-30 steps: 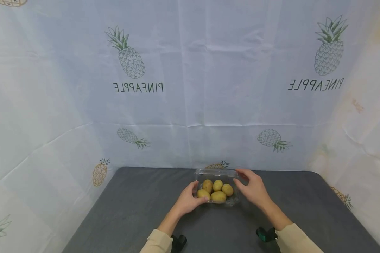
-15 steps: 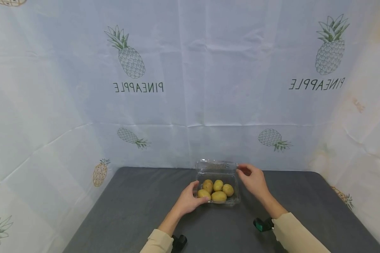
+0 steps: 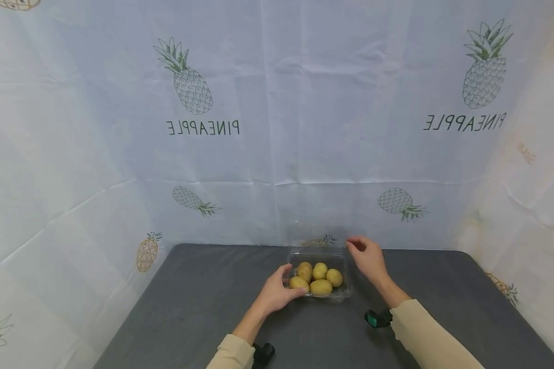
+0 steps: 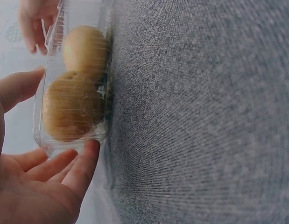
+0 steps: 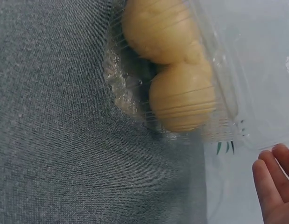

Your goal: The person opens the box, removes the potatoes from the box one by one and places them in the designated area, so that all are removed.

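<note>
Grey table [image 3: 203, 307], pineapple curtain [image 3: 277, 148] behind | box [image 3: 344, 293] of potatoes [image 3: 321, 287] near its far edge | your left hand [image 3: 276, 293] grips the box's left end | your right hand [image 3: 368, 260], fingers loosely extended, at the upright lid's [image 5: 270, 79] edge

Soft light glints off the plastic container [image 5: 221, 70].

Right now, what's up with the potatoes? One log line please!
left grip: holds box | right grip: beside lid, contact unclear | lid: open | potatoes: five, in box
</note>
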Motion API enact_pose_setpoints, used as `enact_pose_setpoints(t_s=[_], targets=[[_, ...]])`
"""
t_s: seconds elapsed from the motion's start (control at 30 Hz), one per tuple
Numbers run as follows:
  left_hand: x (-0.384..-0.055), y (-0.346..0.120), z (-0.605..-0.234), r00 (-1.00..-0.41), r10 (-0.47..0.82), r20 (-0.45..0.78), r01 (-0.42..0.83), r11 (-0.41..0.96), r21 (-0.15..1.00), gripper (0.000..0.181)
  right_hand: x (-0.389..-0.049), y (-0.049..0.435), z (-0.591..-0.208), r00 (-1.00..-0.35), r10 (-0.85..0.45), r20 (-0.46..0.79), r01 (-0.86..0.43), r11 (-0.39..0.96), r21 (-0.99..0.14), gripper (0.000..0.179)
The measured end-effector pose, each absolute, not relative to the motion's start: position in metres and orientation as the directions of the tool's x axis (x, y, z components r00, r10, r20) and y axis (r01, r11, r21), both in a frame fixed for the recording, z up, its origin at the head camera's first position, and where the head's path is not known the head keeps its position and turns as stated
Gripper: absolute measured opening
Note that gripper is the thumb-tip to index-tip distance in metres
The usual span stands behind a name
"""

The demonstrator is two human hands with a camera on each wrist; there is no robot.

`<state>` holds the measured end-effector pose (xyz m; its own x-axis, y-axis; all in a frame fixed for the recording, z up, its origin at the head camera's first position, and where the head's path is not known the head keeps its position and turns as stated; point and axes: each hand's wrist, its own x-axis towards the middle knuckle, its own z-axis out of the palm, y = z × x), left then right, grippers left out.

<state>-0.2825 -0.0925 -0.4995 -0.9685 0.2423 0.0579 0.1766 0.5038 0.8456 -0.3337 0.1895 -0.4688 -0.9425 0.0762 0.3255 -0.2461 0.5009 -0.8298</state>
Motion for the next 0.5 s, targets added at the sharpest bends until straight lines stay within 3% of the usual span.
enact_pose_setpoints(t_s=[0.5], targets=[[-0.28,-0.093,-0.498,-0.965,0.256,0.062,0.181,0.471,0.863,0.084,-0.346,0.185,-0.482,-0.97,0.102,0.221,-0.153,0.45,-0.88,0.034]])
